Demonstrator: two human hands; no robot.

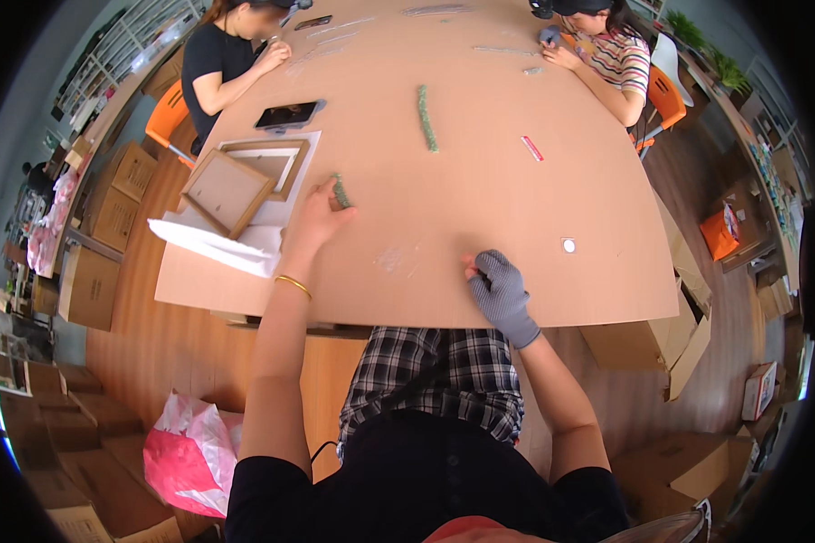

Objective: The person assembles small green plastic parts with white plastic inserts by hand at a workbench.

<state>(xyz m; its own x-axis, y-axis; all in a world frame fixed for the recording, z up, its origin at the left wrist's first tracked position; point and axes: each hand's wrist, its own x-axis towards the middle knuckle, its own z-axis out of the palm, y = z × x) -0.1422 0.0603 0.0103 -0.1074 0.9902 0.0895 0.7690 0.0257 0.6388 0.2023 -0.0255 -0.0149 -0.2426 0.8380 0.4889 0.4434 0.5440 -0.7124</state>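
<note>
Short green strip: centre-left of frame, on table; long axis runs roughly up-down in pic, tilted slightly, top end twd upper left.
Left hand: bare, gold bangle on wrist; fingers curled round lower end of short green strip, pinching it against table.
Right hand: grey glove, lower centre of frame, fingertips pressed on table nr front edge; holds nothing I can make out. Well apart from strip, to its lower right.
Hands: well apart from each other.
Long green strip: upper centre, lying free, axis also approx up-down.
Picture frames: two wooden ones on white paper, left of left hand.
Phone: above frames, dark screen.
Red tag: right of long strip.
Others: two ppl seated at far corners.
</note>
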